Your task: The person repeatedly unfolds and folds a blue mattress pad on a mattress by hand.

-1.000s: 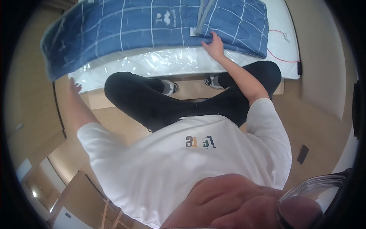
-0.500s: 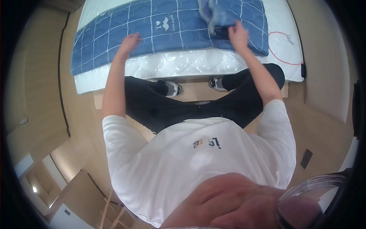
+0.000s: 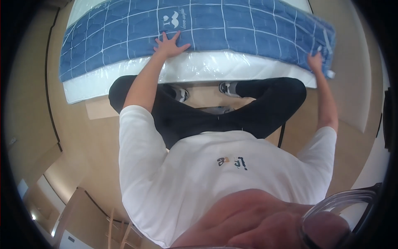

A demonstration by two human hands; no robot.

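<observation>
A blue quilted mattress pad (image 3: 137,35) with white grid lines lies across a white mattress (image 3: 215,66) wrapped in shiny clear plastic. My left hand (image 3: 169,46) rests on the pad near its front edge, fingers spread wide, just below a white printed moustache shape. Over at the right end my right hand (image 3: 315,62) is closed on the pad's front corner, its fingertips partly hidden by the cloth. That corner hangs past the mattress's right side, with a pale edge and a small white tag (image 3: 330,74) showing.
I sit with my knees apart, feet in sneakers (image 3: 228,88) on a light wooden board (image 3: 203,96) in front of the mattress. A tan panel with a dark edge stands at the left. A pale padded surface (image 3: 352,83) curves along the right.
The bunched right part of the pad now lies spread out, covering the red cord. My right hand has moved right to the corner; my left hand has come right and flattened on the pad.
</observation>
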